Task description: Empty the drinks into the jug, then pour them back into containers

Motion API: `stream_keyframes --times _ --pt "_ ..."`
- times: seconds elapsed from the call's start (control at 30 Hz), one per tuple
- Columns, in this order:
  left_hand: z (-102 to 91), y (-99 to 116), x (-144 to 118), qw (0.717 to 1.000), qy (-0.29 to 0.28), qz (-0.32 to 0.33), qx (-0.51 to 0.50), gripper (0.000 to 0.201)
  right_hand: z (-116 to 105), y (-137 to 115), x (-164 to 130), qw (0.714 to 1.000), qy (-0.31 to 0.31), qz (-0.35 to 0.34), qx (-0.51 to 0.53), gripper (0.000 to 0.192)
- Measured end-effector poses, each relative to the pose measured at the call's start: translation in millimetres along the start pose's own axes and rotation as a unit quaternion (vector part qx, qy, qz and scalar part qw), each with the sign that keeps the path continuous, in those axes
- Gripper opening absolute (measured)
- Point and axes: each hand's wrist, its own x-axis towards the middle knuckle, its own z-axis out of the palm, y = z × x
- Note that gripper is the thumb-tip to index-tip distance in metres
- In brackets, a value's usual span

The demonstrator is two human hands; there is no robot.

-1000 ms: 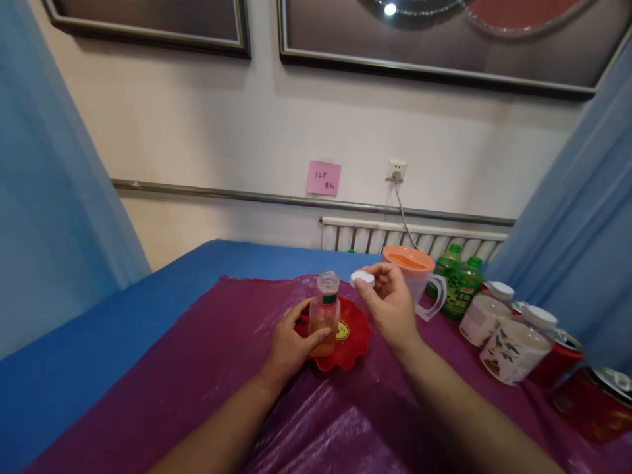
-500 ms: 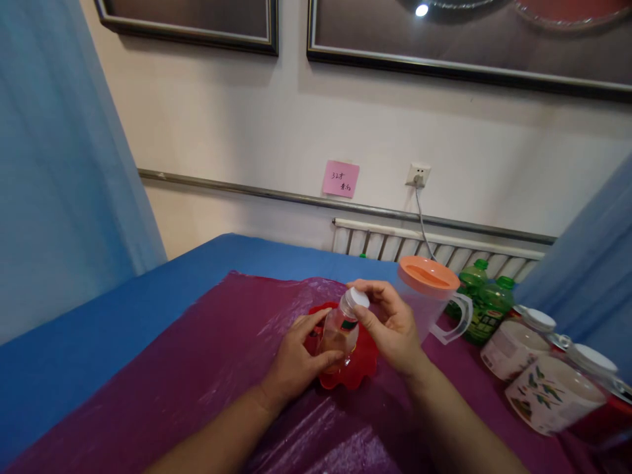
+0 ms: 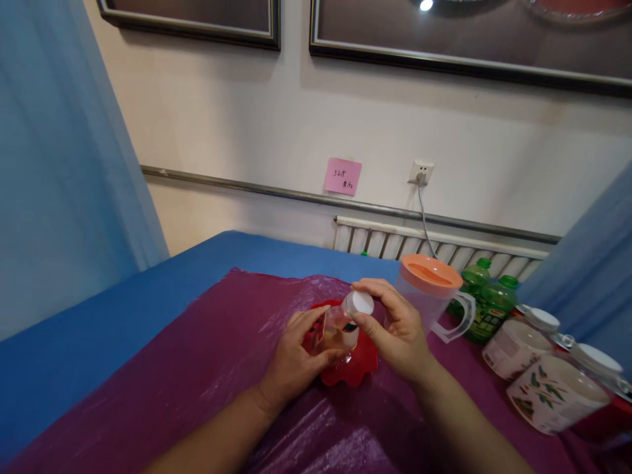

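Observation:
A clear bottle (image 3: 340, 333) with some brownish content low inside tilts toward the right over a red scalloped dish (image 3: 364, 361). My left hand (image 3: 295, 354) is wrapped round the bottle's body, thumb in front. At its top, my right hand (image 3: 399, 326) grips the white cap (image 3: 361, 302) between thumb and fingers. The cap sits at the bottle's mouth; whether it is loose I cannot tell. Both hands and the bottle hide much of the dish.
A clear pitcher (image 3: 419, 306) with an orange lid stands just right of my right hand. Beyond it are green bottles (image 3: 495, 307) and white-lidded jars (image 3: 555, 395). Purple plastic sheeting (image 3: 207, 342) covers part of the blue table (image 3: 266, 249). A radiator (image 3: 385, 240) runs along the wall.
The bottle leans a little further to the right, and its cap has shifted slightly right and down with my right hand. Both hands keep their grip.

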Motion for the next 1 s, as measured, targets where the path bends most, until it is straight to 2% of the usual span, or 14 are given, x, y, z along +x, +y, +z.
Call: stream_keyframes --times 0.13,0.33,0.57,0.7,0.8,1.0 --pt "1.1 -1.3 -0.4 1.000 0.001 0.000 0.002 0.060 0.3 3.8 -0.5 1.000 0.001 0.007 0.017 0.029" --pt "1.3 -0.7 -1.2 1.000 -0.002 0.004 0.000 0.059 2.0 8.0 -1.0 0.999 0.028 -0.006 -0.037 0.032" --pt "0.9 -1.6 -2.4 1.000 -0.008 -0.007 -0.012 0.064 19.6 8.0 -9.9 0.990 0.073 0.091 0.082 0.036" --pt "1.7 -2.5 -1.5 1.000 -0.002 0.013 -0.003 0.063 23.2 8.5 -11.5 0.987 0.123 0.106 0.008 0.045" --pt "1.4 -3.7 -1.5 0.999 0.006 0.031 0.004 0.063 21.3 7.8 -10.3 0.989 0.113 0.092 -0.036 0.048" --pt "1.5 -7.1 -2.3 0.999 0.012 0.034 0.006 0.065 29.7 14.4 -12.8 0.987 0.115 0.103 0.049 0.049"
